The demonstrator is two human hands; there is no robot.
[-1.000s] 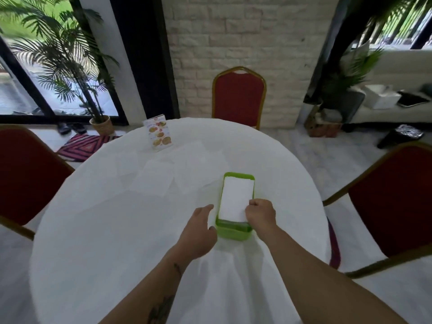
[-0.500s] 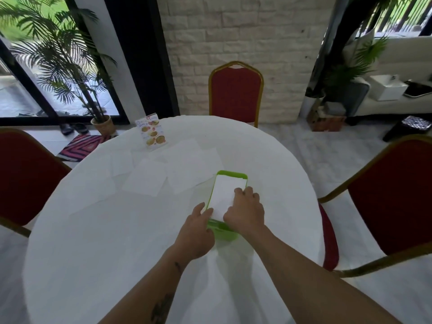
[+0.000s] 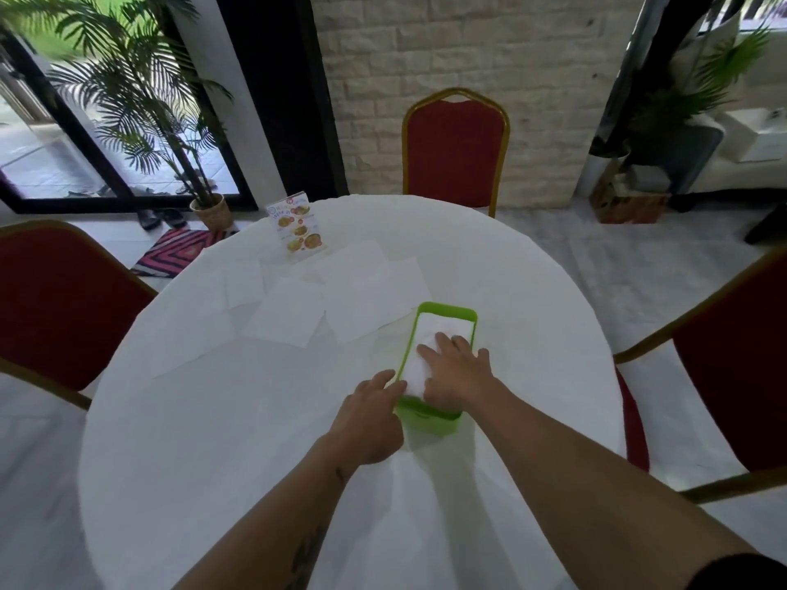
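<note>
The right hand [image 3: 455, 376] lies flat, fingers straight and spread, pressing on the stack of white napkins [image 3: 443, 323]; the left hand [image 3: 370, 423] touches the near left wall of the green box [image 3: 430, 419], though whether it pinches the rim I cannot tell; the stack sits inside that box, near the front of the white worktop [image 3: 238, 419]; loose napkins [image 3: 289, 317] lie beyond. The paper looks light, soft and easily creased; best pressed flat from above, or lifted by its edges; the box seems stiff, so take it by its walls.
</note>
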